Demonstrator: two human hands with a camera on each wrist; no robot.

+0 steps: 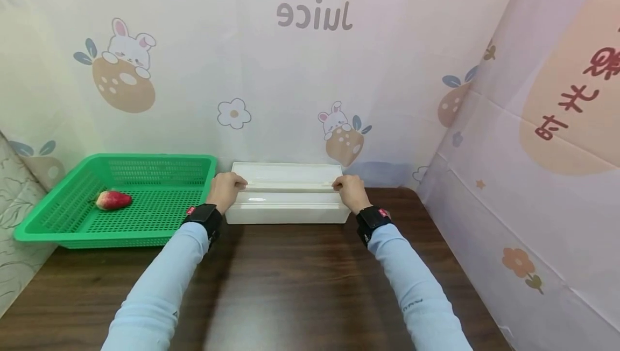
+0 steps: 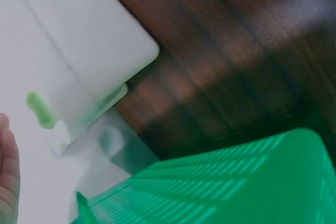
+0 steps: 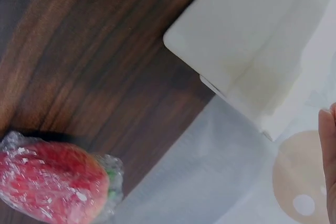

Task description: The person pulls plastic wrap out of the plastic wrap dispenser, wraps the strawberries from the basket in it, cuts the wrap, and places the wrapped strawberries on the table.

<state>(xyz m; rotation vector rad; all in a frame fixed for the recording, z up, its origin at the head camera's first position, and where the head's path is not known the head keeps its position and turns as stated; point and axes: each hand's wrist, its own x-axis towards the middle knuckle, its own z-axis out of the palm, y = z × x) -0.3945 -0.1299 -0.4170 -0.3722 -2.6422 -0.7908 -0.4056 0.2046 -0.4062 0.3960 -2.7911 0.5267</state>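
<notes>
A long white box [image 1: 287, 215], looking like a cling film dispenser, lies crosswise at the back of the table. Its lid [image 1: 288, 172] appears raised at the rear. My left hand [image 1: 225, 190] pinches the left end of the lid's pale edge, and my right hand [image 1: 352, 192] does the same at its right end. In the left wrist view only part of the left hand [image 2: 9, 174] shows, near the box's end [image 2: 100, 35]. The right wrist view catches just the side of the right hand [image 3: 328, 158]. Whether clear film lies between the fingers is too fine to tell.
A green basket [image 1: 140, 241] stands left of the box, holding one red, pale-ended fruit or vegetable [image 1: 113, 200]. To the box's right lies a red piece wrapped in clear film [image 3: 58, 182]. Printed cloth [image 1: 290, 71] hangs close behind the dark wooden table [image 1: 290, 286].
</notes>
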